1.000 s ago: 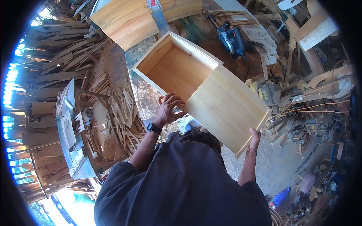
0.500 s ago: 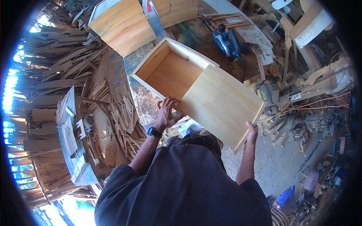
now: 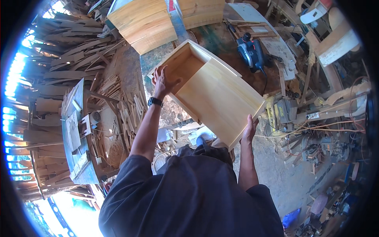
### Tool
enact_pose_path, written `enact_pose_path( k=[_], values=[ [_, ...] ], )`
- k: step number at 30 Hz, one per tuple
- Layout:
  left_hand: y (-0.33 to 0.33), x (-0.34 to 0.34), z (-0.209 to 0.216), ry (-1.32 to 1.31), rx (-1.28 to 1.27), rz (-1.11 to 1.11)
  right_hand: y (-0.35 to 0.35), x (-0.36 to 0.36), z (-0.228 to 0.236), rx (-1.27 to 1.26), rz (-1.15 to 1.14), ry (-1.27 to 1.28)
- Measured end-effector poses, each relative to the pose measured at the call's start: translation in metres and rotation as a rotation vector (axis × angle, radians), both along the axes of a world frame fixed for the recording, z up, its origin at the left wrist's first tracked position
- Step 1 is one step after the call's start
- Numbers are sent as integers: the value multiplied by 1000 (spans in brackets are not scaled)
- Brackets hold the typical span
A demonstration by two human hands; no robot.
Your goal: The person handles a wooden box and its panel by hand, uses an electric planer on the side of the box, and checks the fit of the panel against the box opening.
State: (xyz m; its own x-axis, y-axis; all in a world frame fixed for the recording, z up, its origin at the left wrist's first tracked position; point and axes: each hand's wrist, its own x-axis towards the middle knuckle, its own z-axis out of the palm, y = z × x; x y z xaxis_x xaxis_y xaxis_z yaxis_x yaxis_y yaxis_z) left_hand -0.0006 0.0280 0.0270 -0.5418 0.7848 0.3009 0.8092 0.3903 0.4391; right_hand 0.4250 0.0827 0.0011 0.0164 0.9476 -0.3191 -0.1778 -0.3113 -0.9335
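Note:
A pale wooden box (image 3: 190, 63) stands tilted in front of me, with a flat wooden panel (image 3: 221, 96) covering most of its top. The uncovered part at the far left shows the box's bare inside. My left hand (image 3: 161, 82) reaches over the box's left rim, fingers bent over the edge and thumb spread toward the inside. At the panel's near right end, my right hand (image 3: 248, 130) grips the corner, thumb on top and the other fingers hidden underneath. A dark watch (image 3: 155, 102) is on my left wrist.
A workbench (image 3: 152, 59) lies beyond the box. It carries large wooden cases (image 3: 146, 25) at the far left and a blue-black power planer (image 3: 251, 53) at the right. Wood offcuts (image 3: 75, 51) pile up on the left. Cables (image 3: 316, 128) trail on the right.
The panel now covers more of the box, so the opening is shorter. My left hand has gone from the panel's edge to the box's far left rim. My right hand keeps its grip.

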Motion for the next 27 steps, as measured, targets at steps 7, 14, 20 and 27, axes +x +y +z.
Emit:
enact_pose_path(
  k=[7,14,20,27],
  values=[
    [35,-29,21,-102,-335,143,8,-43,-17,118,28,-110],
    [34,-45,28,-70,-345,116,14,-124,-12,201,2,-146],
    [32,-45,26,-178,-287,146,12,-155,-6,194,-18,-141],
    [32,-65,20,-261,-278,140,16,-168,-7,187,66,-176]
  ],
)
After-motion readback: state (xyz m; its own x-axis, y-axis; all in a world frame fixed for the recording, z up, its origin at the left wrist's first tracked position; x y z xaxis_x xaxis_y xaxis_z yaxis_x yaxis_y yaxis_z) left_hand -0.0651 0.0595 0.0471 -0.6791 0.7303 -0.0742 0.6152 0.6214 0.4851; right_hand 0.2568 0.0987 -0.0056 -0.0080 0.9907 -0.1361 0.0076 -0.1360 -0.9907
